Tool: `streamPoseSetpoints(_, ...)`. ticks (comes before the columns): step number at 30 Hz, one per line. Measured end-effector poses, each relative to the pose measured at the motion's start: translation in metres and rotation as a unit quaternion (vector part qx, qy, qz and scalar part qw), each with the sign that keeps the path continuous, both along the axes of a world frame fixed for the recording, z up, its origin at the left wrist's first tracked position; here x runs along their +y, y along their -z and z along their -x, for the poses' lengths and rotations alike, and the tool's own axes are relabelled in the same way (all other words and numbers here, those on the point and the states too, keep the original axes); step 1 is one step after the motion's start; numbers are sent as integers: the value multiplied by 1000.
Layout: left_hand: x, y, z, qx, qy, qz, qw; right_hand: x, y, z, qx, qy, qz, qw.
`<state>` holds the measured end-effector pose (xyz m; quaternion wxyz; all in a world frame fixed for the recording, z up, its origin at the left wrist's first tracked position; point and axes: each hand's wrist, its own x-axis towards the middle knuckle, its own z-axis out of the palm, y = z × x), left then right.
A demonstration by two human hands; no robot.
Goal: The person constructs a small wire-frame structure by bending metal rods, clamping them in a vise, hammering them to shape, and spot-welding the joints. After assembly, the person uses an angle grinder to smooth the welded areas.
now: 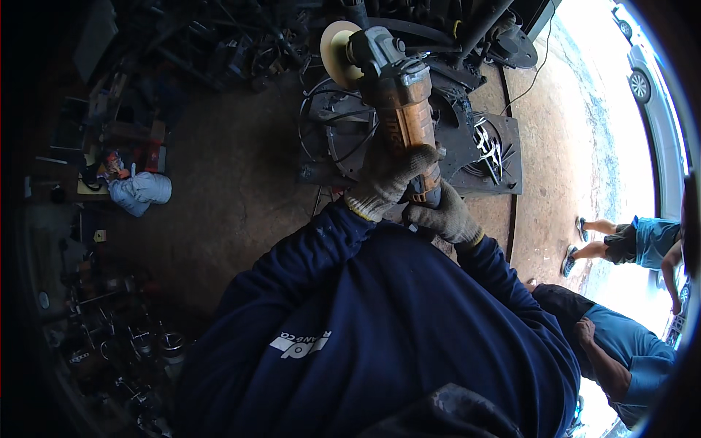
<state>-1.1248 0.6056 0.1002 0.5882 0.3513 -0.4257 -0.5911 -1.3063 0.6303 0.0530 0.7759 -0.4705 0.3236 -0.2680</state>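
Note:
An angle grinder (409,120) with a worn orange body and dark metal head is held up in front of my chest. Its pale, cream-coloured disc (339,55) points to the upper left. My left hand (394,179), in a grey knit work glove, is wrapped round the lower part of the body. Just to its right, my right hand (449,215), gloved the same way, closes on the tail end of the tool. Beyond the grinder, a dark metal workbench (504,164) carries metal plates, black cable and a bundle of pale strips (488,153).
Dark metal scrap (241,44) fills the far side. At left, a person in a light jacket (142,191) is near shelving. Two people stand at right, one in a teal shirt (653,241), one in a blue shirt (628,336). A vehicle (657,109) is parked outside.

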Motion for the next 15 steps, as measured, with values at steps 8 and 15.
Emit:
streamPoseSetpoints(8,6,-8,-23,-72,-29,62,995,-2,-4,-26,60,99,102,988)
streamPoseSetpoints(15,11,-8,-50,50,18,79,995,21,-16,-84,70,171,196,963)
